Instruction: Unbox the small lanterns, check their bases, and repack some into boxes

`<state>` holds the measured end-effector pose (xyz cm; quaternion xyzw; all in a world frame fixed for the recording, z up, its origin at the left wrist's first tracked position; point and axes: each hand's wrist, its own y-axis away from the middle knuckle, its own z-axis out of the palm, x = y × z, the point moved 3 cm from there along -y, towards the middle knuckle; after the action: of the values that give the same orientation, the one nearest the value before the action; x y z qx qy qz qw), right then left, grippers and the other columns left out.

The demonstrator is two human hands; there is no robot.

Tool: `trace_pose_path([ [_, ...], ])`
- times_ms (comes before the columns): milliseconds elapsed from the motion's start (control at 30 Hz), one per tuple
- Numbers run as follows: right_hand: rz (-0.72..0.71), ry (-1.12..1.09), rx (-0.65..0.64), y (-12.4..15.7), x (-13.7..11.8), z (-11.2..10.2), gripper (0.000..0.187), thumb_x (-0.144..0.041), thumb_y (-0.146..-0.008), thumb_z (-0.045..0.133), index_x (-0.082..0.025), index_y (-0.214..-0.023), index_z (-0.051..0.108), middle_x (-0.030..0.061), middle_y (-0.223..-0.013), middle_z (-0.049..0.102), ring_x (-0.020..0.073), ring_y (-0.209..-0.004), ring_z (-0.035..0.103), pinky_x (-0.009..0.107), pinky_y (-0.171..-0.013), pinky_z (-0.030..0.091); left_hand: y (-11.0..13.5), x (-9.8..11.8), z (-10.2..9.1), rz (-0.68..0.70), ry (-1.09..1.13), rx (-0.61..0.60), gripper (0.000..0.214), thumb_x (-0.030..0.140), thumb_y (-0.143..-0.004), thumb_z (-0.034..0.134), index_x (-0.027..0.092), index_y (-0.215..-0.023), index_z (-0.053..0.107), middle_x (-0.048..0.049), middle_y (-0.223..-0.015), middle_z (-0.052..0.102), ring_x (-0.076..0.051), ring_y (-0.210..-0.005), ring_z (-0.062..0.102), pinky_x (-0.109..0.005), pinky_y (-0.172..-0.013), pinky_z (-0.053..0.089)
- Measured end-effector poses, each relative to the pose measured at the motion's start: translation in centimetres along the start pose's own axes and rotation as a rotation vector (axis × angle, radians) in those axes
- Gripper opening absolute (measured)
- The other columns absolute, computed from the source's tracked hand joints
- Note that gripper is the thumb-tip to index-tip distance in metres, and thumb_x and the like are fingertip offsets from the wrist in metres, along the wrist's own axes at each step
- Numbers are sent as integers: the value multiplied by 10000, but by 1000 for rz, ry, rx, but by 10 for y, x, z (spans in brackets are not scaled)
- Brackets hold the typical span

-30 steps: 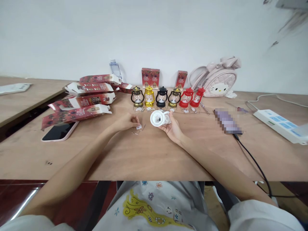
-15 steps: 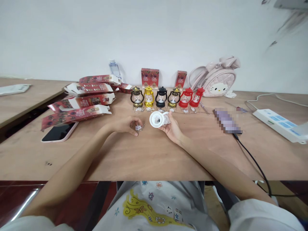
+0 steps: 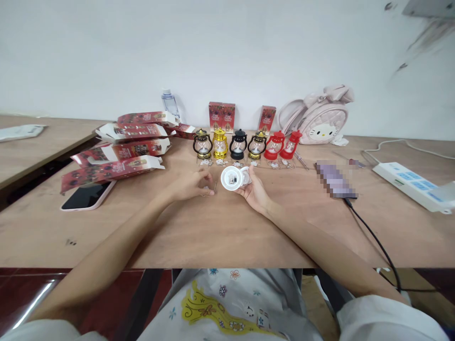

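My right hand (image 3: pixel 256 193) holds a small white lantern (image 3: pixel 231 178) on its side. Its round base faces me, and dark and metallic parts show inside the open bottom. My left hand (image 3: pixel 194 185) rests low over the table to the left of the lantern, fingers curled round a thin wire piece with a white tag (image 3: pixel 206 188), which they mostly cover. Behind both hands stands a row of small lanterns: black-and-gold (image 3: pixel 202 144), gold (image 3: pixel 220 143), black (image 3: pixel 238 144) and red (image 3: pixel 273 145). Similar wire pieces with white tags (image 3: pixel 222 162) lie before them.
Opened red boxes (image 3: pixel 131 166) lie at the left, beside a phone (image 3: pixel 88 195). Upright red boxes (image 3: pixel 222 117), a bottle (image 3: pixel 169 105) and a pink bag (image 3: pixel 322 125) stand by the wall. Another phone (image 3: pixel 334 182), its cable (image 3: pixel 373 241) and a power strip (image 3: pixel 412 184) are at the right.
My left hand has shifted slightly right and its fingers have closed over the tagged wire piece, covering more of it. My right hand keeps the white lantern in nearly the same place.
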<state>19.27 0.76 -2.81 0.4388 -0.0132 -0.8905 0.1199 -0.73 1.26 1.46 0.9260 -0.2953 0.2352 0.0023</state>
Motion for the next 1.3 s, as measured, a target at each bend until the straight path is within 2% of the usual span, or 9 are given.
trace_pose_path([
  [100,0,16,-3,0,0,0,348,-549,-817,586,-202,-846,596,-19,-775,682,107,-636,652,240,-563,591,5,17,-11,48,-25,364,237,400,-808,635,175,-875,603,-4,-774,558,-121,-630,472,-256,-593,367],
  [167,-6,34,-26,-1,0,0,365,-565,-802,595,-202,-846,593,-12,-796,687,112,-653,652,254,-583,596,10,32,-16,139,23,574,189,360,-837,620,175,-857,589,-8,-784,567,-125,-676,492,-253,-612,385],
  [233,-15,51,-47,0,0,0,390,-588,-778,607,-202,-834,588,-11,-791,684,116,-659,651,262,-596,597,14,46,-15,276,61,636,150,326,-846,625,179,-846,594,-18,-827,585,-134,-765,534,-261,-678,425],
  [300,-26,70,-54,1,0,1,410,-605,-752,622,-204,-823,579,-19,-767,674,115,-647,648,259,-591,591,16,55,-10,384,65,602,114,300,-852,626,186,-856,616,-27,-884,592,-141,-842,559,-277,-751,451],
  [400,-52,96,-62,4,0,2,424,-608,-709,661,-212,-821,560,-40,-748,660,106,-632,643,248,-589,581,15,57,0,432,50,561,85,273,-864,614,193,-883,637,-31,-910,575,-139,-858,561,-272,-750,462],
  [633,-69,116,-73,7,-2,6,443,-605,-678,683,-217,-828,531,-57,-746,645,97,-629,630,249,-605,578,14,55,3,425,27,584,76,258,-866,609,192,-886,638,-23,-885,511,-127,-820,525,-251,-702,449],
  [1000,-80,109,-55,7,-1,5,411,-568,-686,695,-223,-824,521,-58,-738,642,91,-613,612,226,-542,564,13,55,5,342,-80,417,195,342,-916,500,183,-869,603,-66,-921,526,-175,-843,511,-309,-736,439],
  [1300,-75,102,-63,8,-3,5,413,-556,-677,712,-219,-822,521,-61,-722,639,88,-611,613,227,-557,566,12,52,8,343,-104,399,136,291,-917,485,180,-867,546,-67,-939,509,-174,-838,501,-308,-749,437],
])
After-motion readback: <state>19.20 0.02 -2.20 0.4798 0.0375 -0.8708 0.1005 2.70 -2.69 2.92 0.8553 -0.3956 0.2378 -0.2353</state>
